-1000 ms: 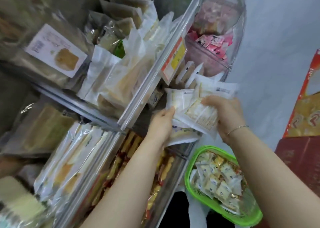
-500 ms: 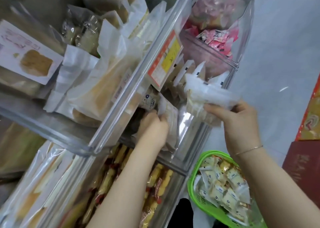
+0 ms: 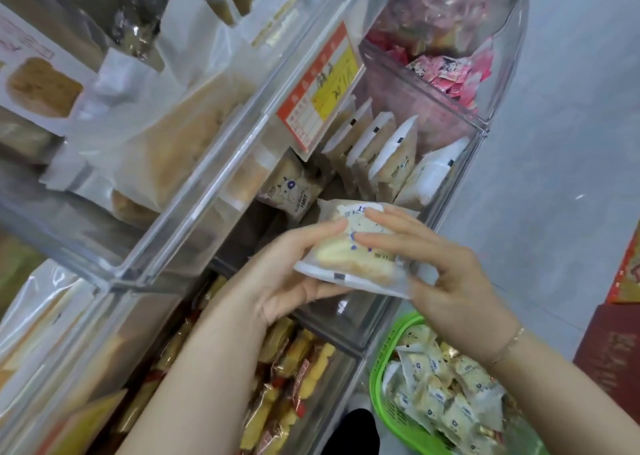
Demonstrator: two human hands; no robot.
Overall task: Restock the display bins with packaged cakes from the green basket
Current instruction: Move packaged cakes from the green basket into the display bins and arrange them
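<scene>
Cake pack held flat between both hands over the clear bin: left hand cupping beneath, right hand pinching its edge. Best stood upright, slotted beside the row already filed there. Basket below.

Shop: clear acrylic display bins stacked with packaged snacks, red-and-yellow price tag clipped to front.

Two hands, one held cake pack. One green basket at five o'clock. One price tag at twelve.
</scene>
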